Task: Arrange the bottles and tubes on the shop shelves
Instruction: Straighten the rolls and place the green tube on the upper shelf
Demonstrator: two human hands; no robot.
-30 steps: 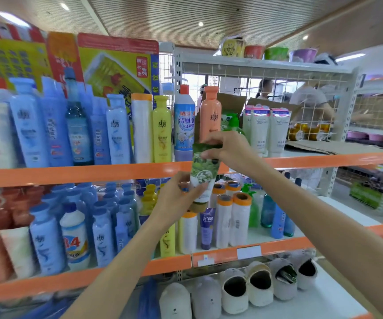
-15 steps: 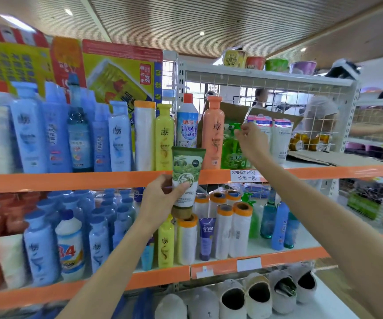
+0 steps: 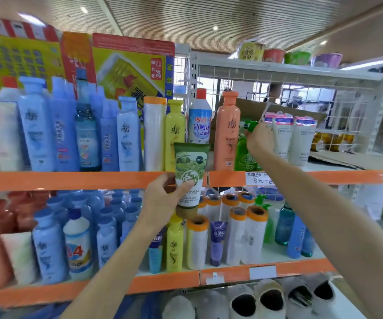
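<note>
Left hand (image 3: 162, 199) grip pinches green tube (image 3: 189, 178), label "NIVIA", "VANILLA", before upper shelf edge (image 3: 70, 180). Right hand (image 3: 259, 139), at 2 o'clock, grip curled round green pump bottle (image 3: 243, 153).

We see a bright shop lit by ceiling lights (image 3: 215, 27) and daylight through the far window (image 3: 211, 85); edges bend and blur, especially the left bottles (image 3: 36, 125).

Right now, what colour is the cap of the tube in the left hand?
Olive-brown cap, below the green-and-white tube; head view.
</note>
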